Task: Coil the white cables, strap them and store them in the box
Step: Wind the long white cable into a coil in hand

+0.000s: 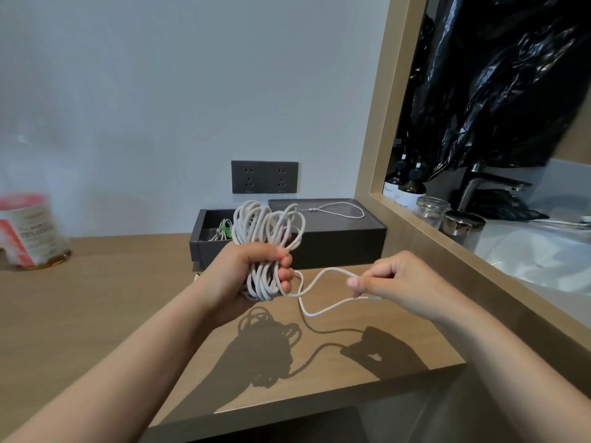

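Note:
My left hand [252, 270] grips a bundle of white cable [268, 228] coiled in several loops that stand up above my fist. A loose tail of the same cable [315, 302] runs from the bundle to my right hand [393, 279], which pinches it between thumb and fingers above the wooden desk [112, 314]. Behind the bundle sits a dark grey box [200, 238], open at its left part, with a strapped cable and a green tie [225, 232] inside. On the box lid [335, 228] lies another thin white cable [339, 211].
A double wall socket [264, 177] is above the box. A red-and-white labelled container [30, 231] stands at the far left of the desk. To the right, a wooden frame [412, 244] borders a sink area with bottles [411, 187], jars, a tap and a black plastic bag [499, 91].

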A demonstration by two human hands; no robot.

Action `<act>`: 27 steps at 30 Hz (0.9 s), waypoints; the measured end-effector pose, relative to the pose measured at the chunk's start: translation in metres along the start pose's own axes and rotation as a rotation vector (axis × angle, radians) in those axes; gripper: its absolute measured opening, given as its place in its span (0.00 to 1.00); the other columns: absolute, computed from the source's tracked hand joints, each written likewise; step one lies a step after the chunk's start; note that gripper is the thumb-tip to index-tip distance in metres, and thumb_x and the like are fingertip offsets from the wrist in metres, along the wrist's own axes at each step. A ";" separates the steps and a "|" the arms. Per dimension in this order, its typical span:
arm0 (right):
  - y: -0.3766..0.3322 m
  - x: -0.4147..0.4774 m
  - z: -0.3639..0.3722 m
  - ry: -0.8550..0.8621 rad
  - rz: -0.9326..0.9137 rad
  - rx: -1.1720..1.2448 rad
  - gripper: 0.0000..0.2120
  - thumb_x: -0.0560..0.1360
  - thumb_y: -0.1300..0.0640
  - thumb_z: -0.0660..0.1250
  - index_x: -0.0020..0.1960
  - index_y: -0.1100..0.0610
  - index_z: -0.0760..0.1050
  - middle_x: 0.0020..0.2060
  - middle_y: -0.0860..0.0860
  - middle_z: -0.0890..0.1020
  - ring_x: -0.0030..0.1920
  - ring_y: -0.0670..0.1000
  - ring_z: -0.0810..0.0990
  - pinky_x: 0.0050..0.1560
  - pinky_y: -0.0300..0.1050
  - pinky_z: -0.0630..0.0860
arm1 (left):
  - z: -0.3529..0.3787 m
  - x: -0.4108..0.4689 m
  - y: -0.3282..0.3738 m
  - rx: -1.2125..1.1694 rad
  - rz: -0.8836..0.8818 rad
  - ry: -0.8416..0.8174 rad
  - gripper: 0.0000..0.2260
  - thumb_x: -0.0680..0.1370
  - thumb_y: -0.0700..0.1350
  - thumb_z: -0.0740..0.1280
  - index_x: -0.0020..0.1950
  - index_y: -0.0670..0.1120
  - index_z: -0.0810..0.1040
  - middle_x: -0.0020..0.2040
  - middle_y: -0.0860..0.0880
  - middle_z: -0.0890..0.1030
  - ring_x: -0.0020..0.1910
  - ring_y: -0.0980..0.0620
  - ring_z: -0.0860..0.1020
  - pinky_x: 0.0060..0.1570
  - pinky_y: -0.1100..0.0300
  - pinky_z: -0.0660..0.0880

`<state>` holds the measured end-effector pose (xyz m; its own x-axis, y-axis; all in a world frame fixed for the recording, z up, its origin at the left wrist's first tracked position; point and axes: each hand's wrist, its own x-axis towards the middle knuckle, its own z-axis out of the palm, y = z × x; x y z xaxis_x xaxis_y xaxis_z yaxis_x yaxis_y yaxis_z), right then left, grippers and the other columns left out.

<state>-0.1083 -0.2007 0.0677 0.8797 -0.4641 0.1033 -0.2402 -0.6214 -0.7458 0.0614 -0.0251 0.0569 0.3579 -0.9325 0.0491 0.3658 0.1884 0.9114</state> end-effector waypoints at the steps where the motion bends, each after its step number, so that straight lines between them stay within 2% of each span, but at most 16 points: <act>1: -0.003 0.000 -0.001 0.000 0.005 0.029 0.12 0.74 0.48 0.70 0.37 0.52 0.86 0.24 0.49 0.76 0.26 0.45 0.72 0.36 0.29 0.71 | -0.001 0.001 -0.002 0.043 0.036 0.035 0.03 0.70 0.36 0.66 0.36 0.39 0.76 0.31 0.43 0.74 0.29 0.50 0.74 0.31 0.59 0.77; 4: -0.010 -0.001 -0.001 -0.017 0.013 0.137 0.14 0.77 0.50 0.69 0.37 0.57 0.84 0.25 0.48 0.75 0.26 0.45 0.72 0.32 0.34 0.73 | -0.001 0.004 -0.005 0.143 0.143 0.112 0.01 0.69 0.35 0.67 0.38 0.38 0.76 0.32 0.42 0.74 0.30 0.49 0.74 0.30 0.57 0.77; 10: -0.023 0.000 0.002 -0.001 -0.027 0.212 0.12 0.78 0.56 0.67 0.41 0.64 0.82 0.26 0.50 0.77 0.26 0.45 0.72 0.28 0.36 0.72 | 0.009 0.004 -0.005 0.257 0.258 0.123 0.05 0.70 0.35 0.67 0.45 0.37 0.75 0.33 0.40 0.74 0.30 0.48 0.75 0.31 0.56 0.77; 13: -0.027 -0.001 0.001 -0.021 -0.022 0.215 0.10 0.79 0.57 0.66 0.44 0.61 0.82 0.26 0.49 0.76 0.25 0.45 0.71 0.26 0.36 0.70 | 0.013 0.004 -0.006 0.265 0.270 0.119 0.06 0.70 0.35 0.67 0.45 0.37 0.75 0.33 0.39 0.74 0.29 0.47 0.74 0.31 0.56 0.76; 18: -0.036 -0.003 0.003 -0.125 -0.003 0.253 0.08 0.80 0.57 0.63 0.46 0.61 0.77 0.26 0.51 0.78 0.25 0.47 0.72 0.26 0.37 0.70 | 0.018 0.004 -0.007 0.276 0.265 0.115 0.05 0.70 0.35 0.67 0.44 0.36 0.75 0.34 0.38 0.74 0.29 0.47 0.74 0.30 0.56 0.76; 21: -0.040 -0.003 0.002 -0.143 -0.021 0.259 0.09 0.81 0.57 0.62 0.46 0.60 0.76 0.28 0.53 0.79 0.27 0.48 0.74 0.28 0.38 0.72 | 0.020 0.003 -0.008 0.313 0.286 0.147 0.02 0.74 0.31 0.66 0.45 0.36 0.75 0.34 0.38 0.74 0.30 0.46 0.74 0.31 0.55 0.77; 24: -0.041 -0.003 0.000 -0.138 -0.051 0.237 0.09 0.80 0.56 0.64 0.43 0.57 0.77 0.29 0.51 0.79 0.28 0.47 0.74 0.30 0.39 0.73 | 0.019 0.004 -0.009 0.378 0.318 0.176 0.01 0.75 0.32 0.66 0.43 0.35 0.76 0.33 0.39 0.75 0.30 0.46 0.74 0.31 0.55 0.77; 27: -0.040 -0.002 -0.005 -0.109 -0.078 0.185 0.10 0.78 0.53 0.67 0.38 0.52 0.78 0.29 0.49 0.76 0.30 0.47 0.72 0.34 0.39 0.71 | 0.017 0.001 -0.005 0.554 0.388 0.187 0.05 0.69 0.37 0.67 0.39 0.35 0.75 0.30 0.41 0.76 0.29 0.47 0.75 0.29 0.60 0.74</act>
<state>-0.1024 -0.1780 0.1003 0.9344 -0.3416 0.1009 -0.0991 -0.5215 -0.8475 0.0452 -0.0319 0.0592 0.5337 -0.7517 0.3875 -0.2924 0.2660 0.9186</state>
